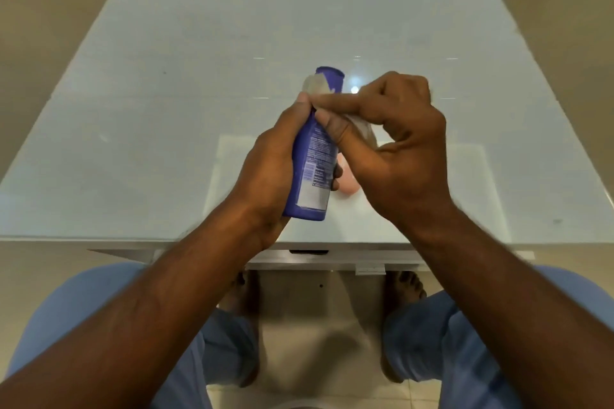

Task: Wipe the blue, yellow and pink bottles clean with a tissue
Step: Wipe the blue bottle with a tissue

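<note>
Blue bottle (314, 156) is up off the table (166, 109), tilted, cap end pointing away from the person, base toward the near table edge. The left hand (269, 176) wraps its lower half, fingers curled round the back and thumb up near the shoulder: a firm hold. The right hand (398, 149) sits just right of the bottle, pinching the tissue (319, 85) between forefinger and thumb and laying it across the bottle's upper part, just below the cap. More tissue bunches under the right palm.

So the wipe on the blue one looks under way. To do it well, my read: keep the left grip low so the upper body stays free, press the tissue flat with the forefinger, and turn the bottle in the left hand so every side meets the paper. The labelled face toward the camera and the base would need a pass too, which means shifting that left grip upward at some point. The smooth plastic may slip if the hold loosens.

Now the count. Blue bottles: one, in hand. Pink bottle (349, 183): one, lying on the table directly beyond and below the blue bottle, mostly hidden by it. Yellow bottle: none in sight; perhaps behind the hands, I cannot tell. Tissues: one. Hands: two, both busy.
</note>
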{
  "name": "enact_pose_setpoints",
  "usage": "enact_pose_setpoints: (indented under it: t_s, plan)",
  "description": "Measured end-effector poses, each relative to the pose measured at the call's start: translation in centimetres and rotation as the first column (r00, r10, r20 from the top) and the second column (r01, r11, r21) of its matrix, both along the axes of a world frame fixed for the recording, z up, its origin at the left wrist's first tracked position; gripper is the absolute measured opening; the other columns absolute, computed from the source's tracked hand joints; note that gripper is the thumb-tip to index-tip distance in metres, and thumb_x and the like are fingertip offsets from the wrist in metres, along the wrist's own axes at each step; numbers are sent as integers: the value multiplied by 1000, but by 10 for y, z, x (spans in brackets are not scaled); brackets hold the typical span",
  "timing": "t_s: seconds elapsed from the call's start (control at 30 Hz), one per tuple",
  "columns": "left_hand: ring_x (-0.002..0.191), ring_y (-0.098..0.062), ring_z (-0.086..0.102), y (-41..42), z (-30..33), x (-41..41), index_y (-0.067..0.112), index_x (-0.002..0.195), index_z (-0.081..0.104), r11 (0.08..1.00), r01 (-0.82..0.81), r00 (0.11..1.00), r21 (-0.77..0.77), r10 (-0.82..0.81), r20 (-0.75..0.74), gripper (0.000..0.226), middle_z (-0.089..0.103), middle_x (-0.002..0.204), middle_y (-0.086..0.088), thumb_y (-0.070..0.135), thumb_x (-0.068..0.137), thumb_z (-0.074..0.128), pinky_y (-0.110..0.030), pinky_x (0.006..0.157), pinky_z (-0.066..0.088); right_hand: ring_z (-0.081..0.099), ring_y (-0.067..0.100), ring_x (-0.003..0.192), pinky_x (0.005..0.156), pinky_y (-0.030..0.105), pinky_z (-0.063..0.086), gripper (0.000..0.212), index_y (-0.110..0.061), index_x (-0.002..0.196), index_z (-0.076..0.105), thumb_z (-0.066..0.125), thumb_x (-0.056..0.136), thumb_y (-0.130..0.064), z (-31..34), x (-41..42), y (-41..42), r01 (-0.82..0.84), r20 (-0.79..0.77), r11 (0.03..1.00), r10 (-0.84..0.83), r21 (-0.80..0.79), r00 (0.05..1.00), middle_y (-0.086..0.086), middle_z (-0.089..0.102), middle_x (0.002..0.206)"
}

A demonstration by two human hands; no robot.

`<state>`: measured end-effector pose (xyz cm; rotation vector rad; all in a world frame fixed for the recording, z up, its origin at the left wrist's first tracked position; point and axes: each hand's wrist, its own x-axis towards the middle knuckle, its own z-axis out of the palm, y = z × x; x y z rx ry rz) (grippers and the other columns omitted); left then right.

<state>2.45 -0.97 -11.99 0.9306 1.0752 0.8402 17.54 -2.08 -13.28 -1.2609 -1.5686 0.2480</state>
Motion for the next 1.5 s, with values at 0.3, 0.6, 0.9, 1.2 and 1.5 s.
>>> enact_pose_setpoints:
  t_s: [0.3,0.6,0.9,1.2,1.5]
  plan:
    - [68,-23,69,5,3,-7,14,115,67,999,11,981,-46,-1,195,49,73,89,-12,53,94,46,-33,64,59,63,24,93,83,28,50,13,-25,105,77,78,93,-22,0,-2,-2,-61,-113,998,58,-21,992,4,70,92]
    - [72,-27,72,6,-4,-7,12,116,66,998,61,998,5,-61,30,62,77,92,-16,60,83,46,-40,71,61,67,21,99,81,39,56,12,-22,100,79,76,92,-31,-2,-6,-5,-73,-175,997,69,-15,982,-12,72,99]
    - [81,-15,73,7,-5,-6,18,108,70,979,143,988,144,-133,-79,47,77,91,-1,55,92,46,-27,74,60,69,19,98,85,15,50,11,-31,99,69,70,92,-40,5,0,-3,20,-201,1000,-24,-24,979,-14,71,96]
    - [73,-18,68,6,-5,-5,32,89,66,911,210,957,355,-117,-266,37,67,76,5,64,87,48,-24,67,53,70,15,95,81,23,55,11,-31,94,75,68,100,-36,8,9,7,60,-366,976,-135,-211,921,-10,76,92]
    - [74,-16,66,6,-4,-6,32,92,66,894,231,946,383,-115,-302,37,64,75,10,64,89,48,-23,67,51,72,20,92,81,32,62,20,-27,90,76,64,93,-43,9,15,8,21,-390,981,-96,-194,916,-8,76,88]
